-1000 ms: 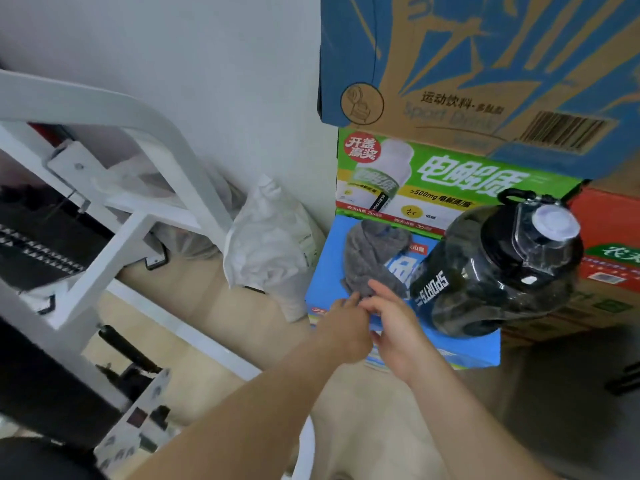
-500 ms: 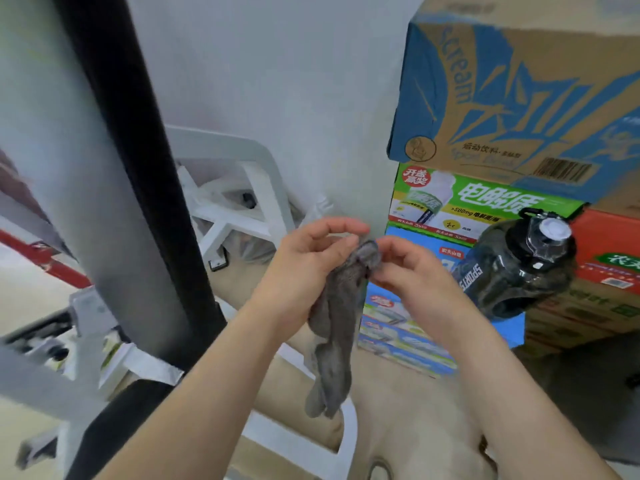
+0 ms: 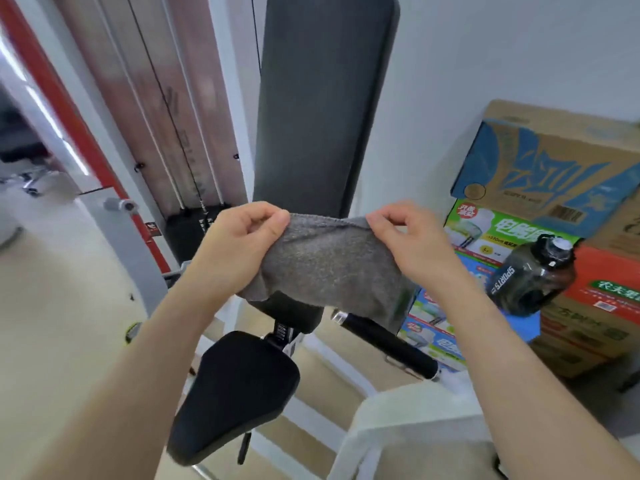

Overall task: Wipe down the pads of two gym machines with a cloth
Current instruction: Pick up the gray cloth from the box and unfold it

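A grey cloth [image 3: 329, 268] hangs spread out between my two hands in the middle of the view. My left hand [image 3: 239, 247] pinches its upper left corner and my right hand [image 3: 412, 244] pinches its upper right corner. Behind the cloth rises the tall black back pad [image 3: 322, 98] of a gym machine. Its black seat pad [image 3: 235, 393] sits below my hands, apart from the cloth. The cloth covers the lower end of the back pad.
A black handle bar [image 3: 388, 344] sticks out to the right of the seat. Stacked drink cartons [image 3: 540, 174] and a dark sports bottle [image 3: 533, 275] stand at the right by the white wall. The weight stack and cables [image 3: 173, 116] rise at the left.
I lifted the cloth off the blue carton with both hands, turned left toward the machine, and pulled the bunched cloth out wide between my hands.
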The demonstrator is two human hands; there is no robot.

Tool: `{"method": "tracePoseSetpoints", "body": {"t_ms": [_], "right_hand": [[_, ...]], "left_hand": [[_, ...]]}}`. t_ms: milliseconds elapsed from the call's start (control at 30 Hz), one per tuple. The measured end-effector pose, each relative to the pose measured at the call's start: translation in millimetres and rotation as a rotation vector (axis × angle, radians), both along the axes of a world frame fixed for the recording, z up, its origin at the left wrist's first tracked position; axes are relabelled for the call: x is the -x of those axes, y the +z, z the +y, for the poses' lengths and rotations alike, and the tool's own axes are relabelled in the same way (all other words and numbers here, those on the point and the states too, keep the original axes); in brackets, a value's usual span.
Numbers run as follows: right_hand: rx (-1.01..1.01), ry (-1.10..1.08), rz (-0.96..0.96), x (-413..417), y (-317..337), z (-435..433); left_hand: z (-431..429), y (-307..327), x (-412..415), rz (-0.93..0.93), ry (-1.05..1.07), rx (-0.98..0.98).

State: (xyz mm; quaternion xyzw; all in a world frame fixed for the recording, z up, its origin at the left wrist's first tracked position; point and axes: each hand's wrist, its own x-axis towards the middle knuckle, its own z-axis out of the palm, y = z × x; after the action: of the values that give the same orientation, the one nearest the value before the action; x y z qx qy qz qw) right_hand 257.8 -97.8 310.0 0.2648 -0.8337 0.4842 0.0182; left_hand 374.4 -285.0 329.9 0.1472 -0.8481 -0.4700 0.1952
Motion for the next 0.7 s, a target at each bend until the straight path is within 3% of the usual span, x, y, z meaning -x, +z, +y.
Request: {"method": "tracePoseSetpoints", "body": {"t_ms": [167,267,433,533,700], "right_hand": [[0.256,0.218,-0.491,-52.6,12.8,-36.4],[0.130,0.421,-0.473,-87.8,5.0,-47.1],[-0.257,0.623,-0.341,-125.3,-40.0,-47.1],[-0.241,0.555,-0.432,-144.4,-83.5,-43.4],[-0.111,0.417,-0.711,-171.7,-131.6,-62.8]], "left_hand": [[-28.9,19.2,-66.5,-0.013,-0.032,-0.207],[-46.4,21.5,-106.6,-0.154,-0.083,-0.308],[-68.9,-16.6,-174.1,-0.485,-0.149,-0.050],[-81.7,-61.2,-202.9,-0.660,-0.111,0.070],[-114.7,-122.6,-231.1,-0.604,0.066,0.097]]}}
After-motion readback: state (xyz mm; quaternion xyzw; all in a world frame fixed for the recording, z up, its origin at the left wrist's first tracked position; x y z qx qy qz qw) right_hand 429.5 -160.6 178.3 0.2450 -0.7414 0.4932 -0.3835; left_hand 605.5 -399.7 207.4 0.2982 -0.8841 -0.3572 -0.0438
